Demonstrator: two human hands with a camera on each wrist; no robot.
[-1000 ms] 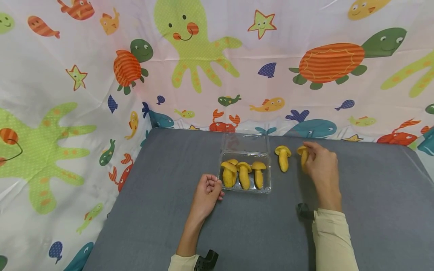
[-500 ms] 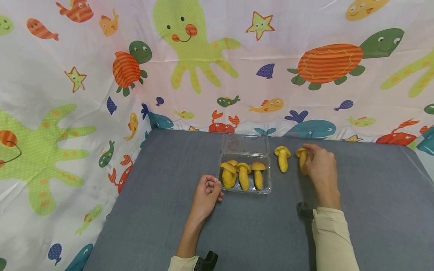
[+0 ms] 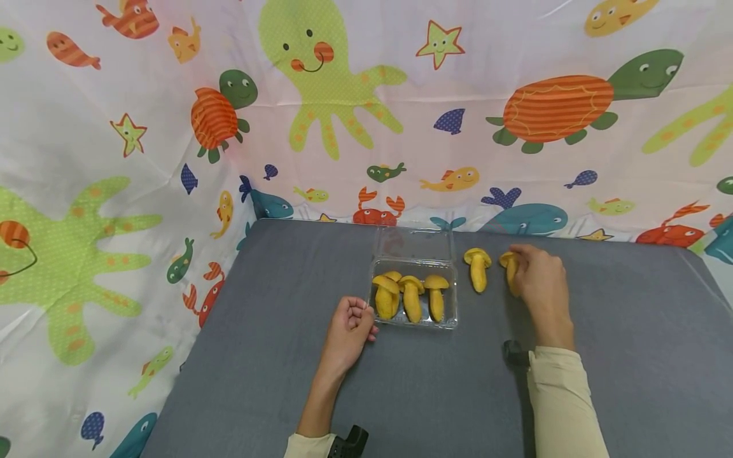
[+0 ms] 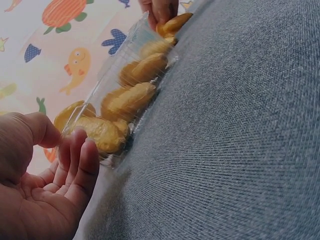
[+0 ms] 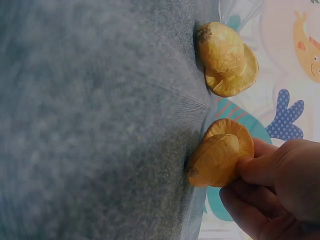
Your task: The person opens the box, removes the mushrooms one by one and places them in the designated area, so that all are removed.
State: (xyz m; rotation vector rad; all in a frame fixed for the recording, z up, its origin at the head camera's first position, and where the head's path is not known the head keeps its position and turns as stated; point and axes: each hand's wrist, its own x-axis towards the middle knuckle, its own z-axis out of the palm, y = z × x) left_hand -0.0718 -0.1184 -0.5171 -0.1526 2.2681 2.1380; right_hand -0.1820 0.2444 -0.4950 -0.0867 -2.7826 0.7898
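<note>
A clear plastic clamshell box (image 3: pixel 448 323) lies on the grey cloth, its lid (image 3: pixel 415 244) folded back. Several yellow mushrooms (image 3: pixel 411 299) sit inside it. My left hand (image 3: pixel 349 329) pinches the box's near left corner between thumb and fingertips, as the left wrist view confirms. To the right of the box, my right hand (image 3: pixel 545 286) holds a yellow mushroom (image 5: pixel 215 160) between thumb and fingers. That mushroom's stem end is at the cloth, and part of it is hidden by the hand in the head view. Between box and right hand lies another mushroom (image 3: pixel 478 272), untouched.
Grey cloth (image 3: pixel 446 394) covers the table. A white and pink curtain (image 3: pixel 366 127) printed with sea animals hangs along the back and left edges. The raised lid reaches close to that back curtain.
</note>
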